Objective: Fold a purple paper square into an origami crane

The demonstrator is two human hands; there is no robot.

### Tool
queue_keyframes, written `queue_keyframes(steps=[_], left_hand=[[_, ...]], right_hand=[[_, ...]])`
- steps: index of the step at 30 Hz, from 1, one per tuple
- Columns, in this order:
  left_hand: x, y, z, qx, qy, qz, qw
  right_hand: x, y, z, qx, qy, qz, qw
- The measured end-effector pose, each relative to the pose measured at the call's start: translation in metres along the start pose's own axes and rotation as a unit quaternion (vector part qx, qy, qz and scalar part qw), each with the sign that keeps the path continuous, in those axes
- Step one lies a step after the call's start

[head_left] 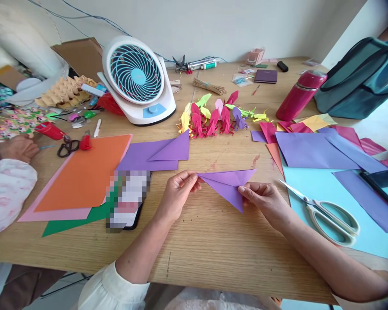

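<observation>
Your left hand (177,193) is closed in a thumb-and-finger pinch on the left tip of the folded purple paper triangle (226,180), and your right hand (267,200) grips its right side, thumb on top and the other fingers partly hidden behind. The paper is between your hands, over the brown wood-grained bench (213,254); whether it touches is hard to tell. For a crisp crease, align the layered edges first, pinch lightly, and press the fold against that firm surface.
</observation>
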State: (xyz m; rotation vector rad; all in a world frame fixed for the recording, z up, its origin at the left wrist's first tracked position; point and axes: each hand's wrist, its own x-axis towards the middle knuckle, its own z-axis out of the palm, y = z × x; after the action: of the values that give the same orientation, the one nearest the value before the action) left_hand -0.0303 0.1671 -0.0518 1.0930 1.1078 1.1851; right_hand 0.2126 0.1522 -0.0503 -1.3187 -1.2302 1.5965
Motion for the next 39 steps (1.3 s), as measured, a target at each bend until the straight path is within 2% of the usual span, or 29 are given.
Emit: queue_keyframes(steps=[6, 12, 15, 18, 20, 23, 25, 28, 32, 35, 39], left_hand=[[-0.001, 0.002, 0.006, 0.016, -0.003, 0.029, 0.999], [-0.004, 0.002, 0.018, -0.065, -0.03, -0.05, 0.996], [-0.005, -0.001, 0.02, -0.068, -0.033, -0.05, 0.996], [-0.003, -0.004, 0.017, -0.032, -0.007, 0.006, 0.999], [-0.002, -0.005, 0.014, 0.0, 0.018, 0.053, 0.998], [-0.001, -0.005, 0.012, 0.05, 0.043, 0.103, 0.993], [-0.004, -0.005, 0.013, 0.098, 0.055, 0.127, 0.986], [-0.011, -0.006, 0.018, 0.161, 0.064, 0.153, 0.973], [-0.02, -0.007, 0.026, 0.15, 0.045, 0.131, 0.979], [-0.025, -0.005, 0.031, 0.143, 0.03, 0.107, 0.983], [-0.025, -0.003, 0.032, 0.212, 0.015, 0.116, 0.97]], right_hand=[[-0.002, 0.001, 0.001, -0.057, -0.014, -0.02, 0.998], [-0.003, 0.005, 0.001, -0.109, -0.042, -0.053, 0.992], [-0.004, 0.004, 0.001, -0.113, -0.055, -0.058, 0.99], [-0.003, 0.001, -0.001, -0.087, -0.019, -0.09, 0.992], [0.0, 0.001, -0.004, -0.057, 0.056, -0.134, 0.988], [0.002, 0.002, -0.01, -0.051, 0.166, -0.209, 0.962], [0.0, 0.002, -0.011, -0.085, 0.183, -0.253, 0.946], [-0.007, 0.002, -0.006, -0.177, 0.147, -0.314, 0.921], [-0.016, 0.001, 0.006, -0.311, 0.078, -0.374, 0.87], [-0.019, 0.003, 0.015, -0.388, 0.067, -0.384, 0.835], [-0.019, 0.005, 0.02, -0.446, 0.074, -0.396, 0.799]])
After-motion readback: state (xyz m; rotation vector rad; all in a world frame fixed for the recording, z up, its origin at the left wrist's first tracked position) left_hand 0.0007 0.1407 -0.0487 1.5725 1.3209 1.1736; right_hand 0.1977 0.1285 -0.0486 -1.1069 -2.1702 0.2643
